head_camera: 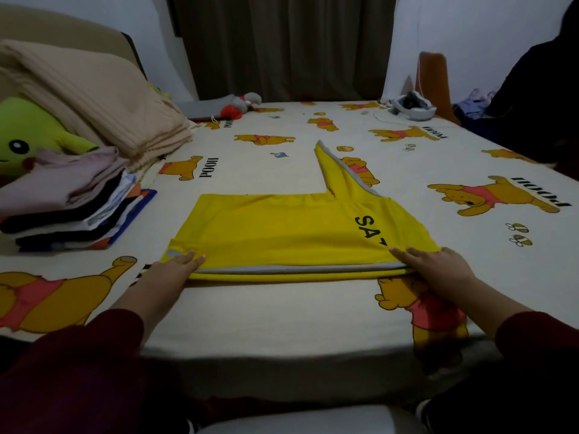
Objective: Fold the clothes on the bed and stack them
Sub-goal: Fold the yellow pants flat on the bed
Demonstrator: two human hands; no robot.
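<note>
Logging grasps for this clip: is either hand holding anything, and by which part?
Both hands are on the yellow shirt at its near folded edge: left hand at the left corner, right hand at the right corner. Fingers lie fairly straight; pressing or pinching cannot be told.

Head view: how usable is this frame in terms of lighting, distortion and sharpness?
Head view: dim, uneven light, with the near bed edge and dark red sleeves in shadow; wide-angle bending at the borders; slightly soft overall, yet the folded yellow shirt with grey trim, left hand and right hand read clearly; no glare.
</note>
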